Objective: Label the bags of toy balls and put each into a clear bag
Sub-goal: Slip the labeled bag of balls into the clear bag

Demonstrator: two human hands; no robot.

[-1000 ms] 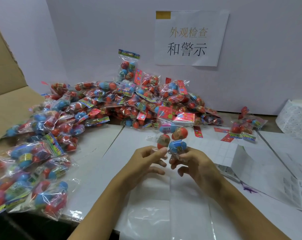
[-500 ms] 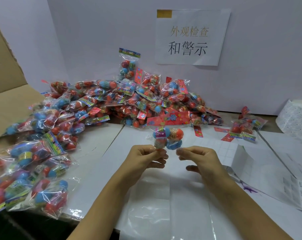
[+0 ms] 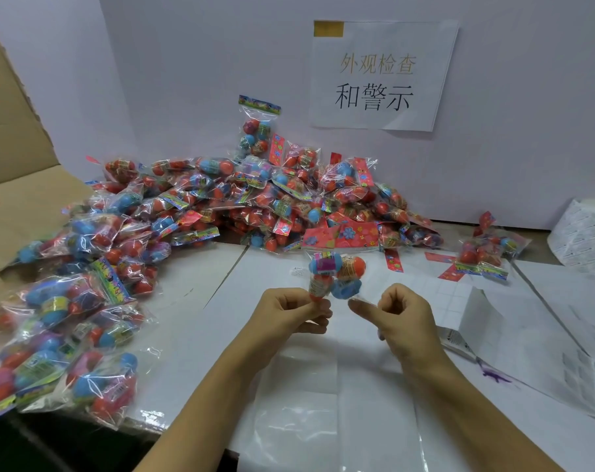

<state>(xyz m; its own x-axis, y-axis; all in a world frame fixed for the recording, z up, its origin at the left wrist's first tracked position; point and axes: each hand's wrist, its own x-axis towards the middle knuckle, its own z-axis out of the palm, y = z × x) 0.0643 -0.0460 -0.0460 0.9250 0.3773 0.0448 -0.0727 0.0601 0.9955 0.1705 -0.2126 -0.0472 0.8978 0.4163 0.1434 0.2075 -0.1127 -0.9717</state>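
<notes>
Clear held bag (image 3: 335,272) pinched by both hands, label unreadable

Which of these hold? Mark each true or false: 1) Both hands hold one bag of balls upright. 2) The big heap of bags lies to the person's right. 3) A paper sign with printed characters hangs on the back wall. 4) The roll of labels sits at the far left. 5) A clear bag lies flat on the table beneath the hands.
1) True: the left hand and right hand pinch the bottom of one bag of balls, header up.
2) False: the heap spreads left and centre.
3) True: the sign is on the wall.
4) False: the roll of labels is at the far right.
5) True: a clear bag lies there.
</notes>
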